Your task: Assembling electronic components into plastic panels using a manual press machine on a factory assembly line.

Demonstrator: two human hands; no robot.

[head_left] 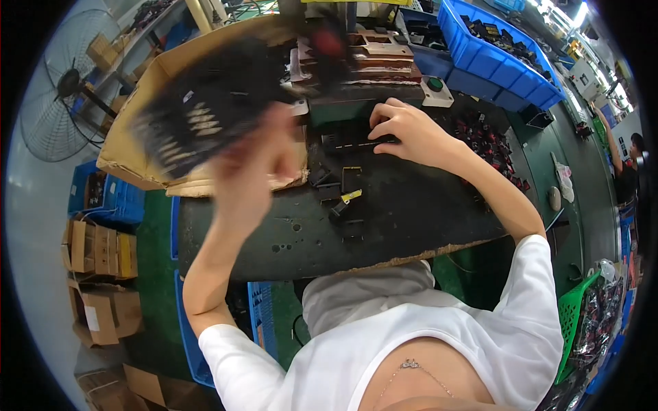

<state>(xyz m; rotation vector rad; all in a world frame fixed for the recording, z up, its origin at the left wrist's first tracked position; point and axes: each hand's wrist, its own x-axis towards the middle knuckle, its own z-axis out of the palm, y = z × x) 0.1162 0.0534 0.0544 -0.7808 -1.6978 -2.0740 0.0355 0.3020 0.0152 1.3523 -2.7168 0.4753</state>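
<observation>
My left hand (250, 161) is raised and blurred by motion, gripping a flat black tray of parts (199, 113) over the open cardboard box (130, 147) at the left. My right hand (404, 130) rests with bent fingers on a row of small black parts (349, 142) on the dark work mat (384, 212), just in front of the press fixture (363, 58). A few loose black frame pieces and a yellow-tipped clip (349, 197) lie on the mat between my arms.
A blue bin (500, 55) of black parts stands at the back right, with a green push button (435, 85) beside the fixture. Red-and-black small parts (490, 147) lie right of my forearm. Cardboard boxes (99, 250), blue crates and a fan (68, 82) are on the left floor. Another person (627, 161) works at far right.
</observation>
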